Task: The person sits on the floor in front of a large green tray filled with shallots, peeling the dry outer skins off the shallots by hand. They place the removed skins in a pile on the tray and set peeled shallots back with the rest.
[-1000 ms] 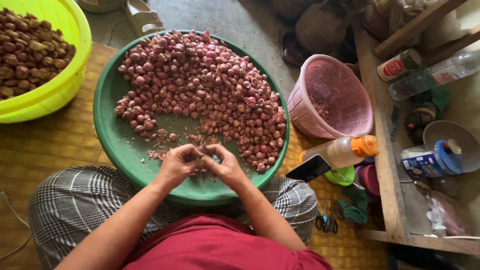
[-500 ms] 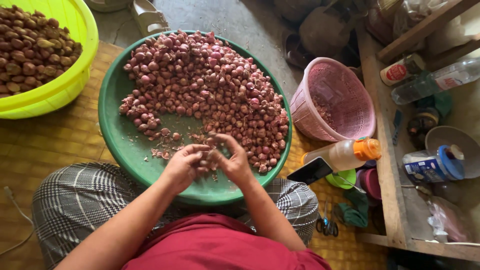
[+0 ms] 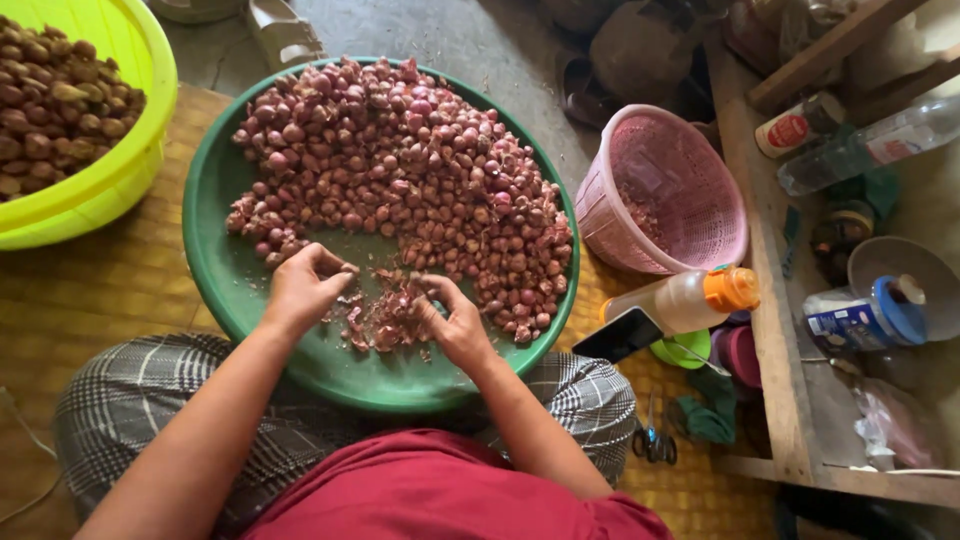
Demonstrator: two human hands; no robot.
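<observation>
The hands had just parted, the left hand (image 3: pixel 300 290) pinching a small shallot, the right hand (image 3: pixel 455 320) curled shut over the peel scraps (image 3: pixel 385 320) near the green tray's (image 3: pixel 215 190) front edge, so peeling rolled on.

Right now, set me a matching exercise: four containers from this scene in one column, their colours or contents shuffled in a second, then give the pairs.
Column one:
1. Big round tray
2. Bowl at the far left
3. Mesh basket
4. Squeeze bottle

Column two:
A. Pink, nearly empty, tipped on its side
B. Green, piled with small reddish shallots
C. Pale body, orange cap, lying down
D. Yellow-green, full of brown unpeeled bulbs

Pairs: 1-B, 2-D, 3-A, 4-C.
</observation>
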